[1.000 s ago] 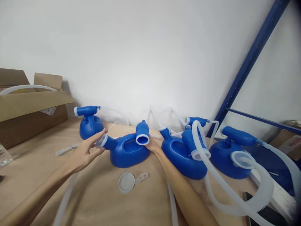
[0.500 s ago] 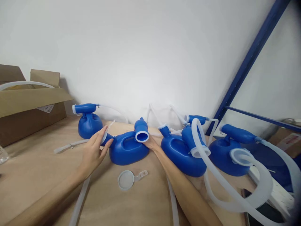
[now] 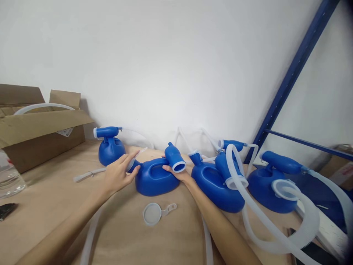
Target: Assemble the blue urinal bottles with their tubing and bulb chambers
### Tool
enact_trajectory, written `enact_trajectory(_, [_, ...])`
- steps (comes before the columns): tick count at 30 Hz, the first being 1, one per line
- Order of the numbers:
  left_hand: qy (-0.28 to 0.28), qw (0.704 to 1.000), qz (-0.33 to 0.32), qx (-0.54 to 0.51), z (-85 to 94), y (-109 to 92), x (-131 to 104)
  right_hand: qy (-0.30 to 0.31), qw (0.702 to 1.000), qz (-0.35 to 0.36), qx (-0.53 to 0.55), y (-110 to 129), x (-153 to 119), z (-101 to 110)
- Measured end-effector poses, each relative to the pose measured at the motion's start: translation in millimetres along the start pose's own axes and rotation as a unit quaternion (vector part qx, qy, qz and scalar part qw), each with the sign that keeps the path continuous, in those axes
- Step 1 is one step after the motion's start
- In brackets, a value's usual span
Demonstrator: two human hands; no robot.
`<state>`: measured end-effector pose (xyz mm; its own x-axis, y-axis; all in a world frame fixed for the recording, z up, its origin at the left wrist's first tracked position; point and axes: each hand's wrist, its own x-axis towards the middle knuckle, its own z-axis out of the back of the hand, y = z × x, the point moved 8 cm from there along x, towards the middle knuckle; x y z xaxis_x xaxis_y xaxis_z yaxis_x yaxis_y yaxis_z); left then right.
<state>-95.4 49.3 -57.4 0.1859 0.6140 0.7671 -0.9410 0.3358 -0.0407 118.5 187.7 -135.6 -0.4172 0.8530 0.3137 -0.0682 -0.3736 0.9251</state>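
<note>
In the middle of the table a blue urinal bottle (image 3: 157, 184) stands upright, its short neck to the left. My left hand (image 3: 119, 173) is closed round a translucent white cap (image 3: 132, 164) at that neck; a thin tab sticks up past the fingers. Whether the cap is fully seated is hidden. A blue funnel-shaped head (image 3: 174, 156) with a white rim leans out over the bottle's right end. Below it my right hand (image 3: 180, 175) grips the bottle by its right end, thumb on the handle. In front lies a loose round white lid (image 3: 152, 214) with a strap.
Similar blue bottles stand at right (image 3: 215, 187), far right (image 3: 271, 187) and back left (image 3: 111, 151), with white hoses (image 3: 264, 217) looping at the right. A cardboard box (image 3: 49, 140), clear bottle (image 3: 9, 180) and black object (image 3: 7, 210) are left. A blue metal frame (image 3: 292, 81) rises right.
The funnel head has tilted and turned toward the right. My right thumb now shows in front of the bottle's handle. The left hand stays at the neck. The view has shifted slightly left.
</note>
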Motion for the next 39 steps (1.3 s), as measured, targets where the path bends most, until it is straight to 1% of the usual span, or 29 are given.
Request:
enact_trajectory(4, [0.019,0.992,-0.075,0.101,-0.5,-18,5,0.013,1.0,-0.02,0.008,-2,-1,-2])
enact_trajectory(7, [0.028,0.988,-0.083,0.125,-0.8,-25,7,0.02,1.0,-0.014,0.017,1,-2,-3])
enact_trajectory(12, [0.035,0.989,-0.073,0.125,-2.0,-30,20,0.021,1.0,-0.012,0.018,-1,-2,-3])
enact_trajectory(13, [0.048,0.989,-0.065,0.127,-4.5,-30,23,0.02,1.0,-0.009,0.017,-1,-1,-3])
enact_trajectory(17, [0.128,0.983,-0.041,0.123,-16.9,-26,31,0.02,1.0,0.003,0.014,-2,0,-3])
enact_trajectory(18, [0.138,0.983,-0.036,0.115,-17.6,-25,32,0.02,1.0,0.004,0.013,-2,0,-3])
enact_trajectory(21, [0.144,0.985,-0.019,0.088,-15.4,-24,31,0.02,1.0,0.006,0.012,-2,0,-2])
enact_trajectory(27, [0.139,0.988,0.024,0.067,-12.2,-22,30,0.03,0.999,0.0,0.016,-2,-1,-4])
enact_trajectory(29, [0.131,0.989,0.023,0.068,-13.6,-21,29,0.029,1.0,-0.004,0.005,-3,-1,-4])
enact_trajectory(31, [0.107,0.991,-0.001,0.077,-14.0,-22,28,0.026,1.0,-0.001,-0.002,-3,-2,-3])
enact_trajectory(33, [0.077,0.992,-0.042,0.089,-13.8,-24,27,0.023,1.0,0.001,-0.001,-2,-2,-3])
enact_trajectory(35, [0.059,0.991,-0.075,0.095,-14.3,-26,25,0.021,1.0,-0.002,0.0,-1,-2,-3])
enact_trajectory(39, [0.038,0.99,-0.098,0.098,-12.2,-27,24,0.021,1.0,-0.006,-0.003,2,-3,-3])
